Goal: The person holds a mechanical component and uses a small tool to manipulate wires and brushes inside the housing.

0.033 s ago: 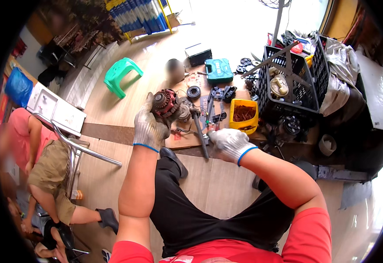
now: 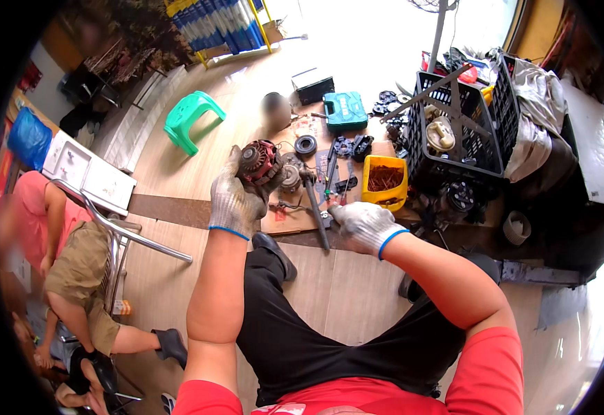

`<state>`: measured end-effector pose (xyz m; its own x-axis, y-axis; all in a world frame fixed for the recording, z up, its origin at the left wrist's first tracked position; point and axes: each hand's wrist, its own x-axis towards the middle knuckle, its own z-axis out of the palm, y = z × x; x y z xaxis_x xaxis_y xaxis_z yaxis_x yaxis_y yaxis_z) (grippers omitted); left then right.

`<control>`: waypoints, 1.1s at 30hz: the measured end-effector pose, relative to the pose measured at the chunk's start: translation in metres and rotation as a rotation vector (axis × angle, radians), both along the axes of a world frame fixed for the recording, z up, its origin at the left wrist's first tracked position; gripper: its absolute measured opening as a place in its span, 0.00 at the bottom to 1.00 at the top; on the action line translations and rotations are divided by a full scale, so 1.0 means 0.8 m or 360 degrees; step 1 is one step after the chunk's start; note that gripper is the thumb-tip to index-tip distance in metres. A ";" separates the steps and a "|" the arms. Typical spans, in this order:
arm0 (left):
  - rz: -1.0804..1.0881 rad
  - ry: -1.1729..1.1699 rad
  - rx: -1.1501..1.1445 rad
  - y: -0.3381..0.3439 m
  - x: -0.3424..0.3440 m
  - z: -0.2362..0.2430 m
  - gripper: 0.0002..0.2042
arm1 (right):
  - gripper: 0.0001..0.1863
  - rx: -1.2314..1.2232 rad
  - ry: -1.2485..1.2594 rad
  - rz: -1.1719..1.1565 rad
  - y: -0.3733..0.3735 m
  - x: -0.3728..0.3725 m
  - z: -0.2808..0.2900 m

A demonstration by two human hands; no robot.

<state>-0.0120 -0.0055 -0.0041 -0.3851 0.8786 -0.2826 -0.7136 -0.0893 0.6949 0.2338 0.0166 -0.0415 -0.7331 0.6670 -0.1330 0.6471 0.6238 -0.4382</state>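
In my gloved left hand (image 2: 235,202), raised over the cardboard, is a round motor part (image 2: 259,160) with dark red windings, its fingers wrapped round the side. My gloved right hand (image 2: 367,227) is closed, to the right of a dark hammer (image 2: 316,211) with a long handle. Whatever its fingers grip is too small to make out. A grey round metal housing (image 2: 291,178) lies just beyond the left hand. Near the right hand sits a yellow container (image 2: 385,183) of rust-brown bits. A black ring (image 2: 305,144) lies farther back.
A flat cardboard sheet (image 2: 281,223) lies under the parts. Behind are a teal tool case (image 2: 345,111) and a black box (image 2: 313,88). Black crates (image 2: 457,162) stand right, a green stool (image 2: 192,119) back left. A seated person (image 2: 73,256) is at left beside a metal chair frame (image 2: 139,236).
My right hand has shifted very slightly to the right. The left hand and the motor part stay almost in place.
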 end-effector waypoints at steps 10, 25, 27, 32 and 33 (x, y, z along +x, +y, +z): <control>-0.0174 0.0031 0.0063 -0.003 0.018 0.002 0.22 | 0.38 -0.1219 0.0740 0.0136 0.051 0.000 0.022; -0.0368 0.0441 0.0219 0.009 0.029 -0.008 0.12 | 0.07 -0.1732 0.1542 -0.0330 0.028 -0.066 -0.006; -0.0416 0.0340 0.0159 0.019 0.035 -0.008 0.13 | 0.15 0.0305 0.1355 0.0351 0.045 -0.057 -0.048; -0.0317 0.0235 0.0087 0.013 0.001 -0.014 0.16 | 0.14 -0.0166 0.1236 0.0257 0.033 -0.053 -0.014; -0.0386 0.0096 0.0081 0.015 0.001 -0.013 0.17 | 0.09 -0.0309 0.1151 0.0222 0.033 -0.046 -0.004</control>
<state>-0.0110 0.0066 -0.0145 -0.1764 0.9598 -0.2184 -0.6757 0.0432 0.7359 0.1972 0.0431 -0.0450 -0.7580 0.5755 0.3070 0.0780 0.5472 -0.8334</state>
